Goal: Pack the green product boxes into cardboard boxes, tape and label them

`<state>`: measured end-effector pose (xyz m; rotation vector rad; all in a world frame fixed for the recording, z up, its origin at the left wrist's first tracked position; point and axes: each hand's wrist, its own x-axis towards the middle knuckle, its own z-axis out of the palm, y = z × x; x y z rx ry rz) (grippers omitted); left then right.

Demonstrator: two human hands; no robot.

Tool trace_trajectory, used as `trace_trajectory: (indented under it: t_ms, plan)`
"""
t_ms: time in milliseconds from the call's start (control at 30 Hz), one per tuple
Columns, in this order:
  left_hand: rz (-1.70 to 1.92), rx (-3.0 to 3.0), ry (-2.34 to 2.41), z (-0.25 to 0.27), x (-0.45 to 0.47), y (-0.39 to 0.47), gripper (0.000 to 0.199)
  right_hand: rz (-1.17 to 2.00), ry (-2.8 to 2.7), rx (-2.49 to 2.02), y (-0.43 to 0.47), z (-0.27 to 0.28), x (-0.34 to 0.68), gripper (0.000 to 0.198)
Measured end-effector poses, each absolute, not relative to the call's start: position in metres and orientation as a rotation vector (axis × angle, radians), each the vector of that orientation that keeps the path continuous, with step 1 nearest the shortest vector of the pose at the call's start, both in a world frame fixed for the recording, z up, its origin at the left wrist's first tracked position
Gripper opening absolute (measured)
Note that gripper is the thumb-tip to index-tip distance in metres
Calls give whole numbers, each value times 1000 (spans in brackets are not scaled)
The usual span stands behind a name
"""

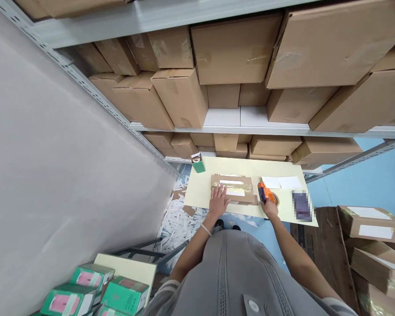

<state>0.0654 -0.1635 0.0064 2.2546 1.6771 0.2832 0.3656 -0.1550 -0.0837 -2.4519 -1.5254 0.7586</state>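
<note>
A flat cardboard box lies on the pale yellow table, with shiny clear tape and white paper strips across its top. My left hand rests on the box's left part, fingers stretched out and holding nothing. To the right of the box, my right hand is wrapped round the handle of an orange and blue tape dispenser. A roll of tape shows at the dispenser's right side. The dispenser is apart from the box's top.
White paper sheets and a blurred dark item lie at the table's right. A small green box stands back left. Shelves of cartons rise behind. Green boxes, paper scraps and labelled cartons surround me.
</note>
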Motion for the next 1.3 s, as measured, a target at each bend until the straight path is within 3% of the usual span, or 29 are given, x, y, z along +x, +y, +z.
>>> trace_trajectory:
  t_ms: [367,567,867,1000,1300]
  plan:
    - [310,2234,1687,2,66,-162,65,800,-1509,-2494,-136,-89,370,33]
    - [327,2237,1694,3,66,-162,66,807,-1504,-2383,-146,-71,380,41]
    - [374,2225,1681,3,65,-163,66,1066,-1385,-1752,-185,14,393,56]
    - [382,2227,1678,3,65,-164,67,1088,-1349,-1648,-177,58,376,49]
    - [372,2299,1699,-6,64,-165,68,1023,-1271,-1614,-115,79,306,69]
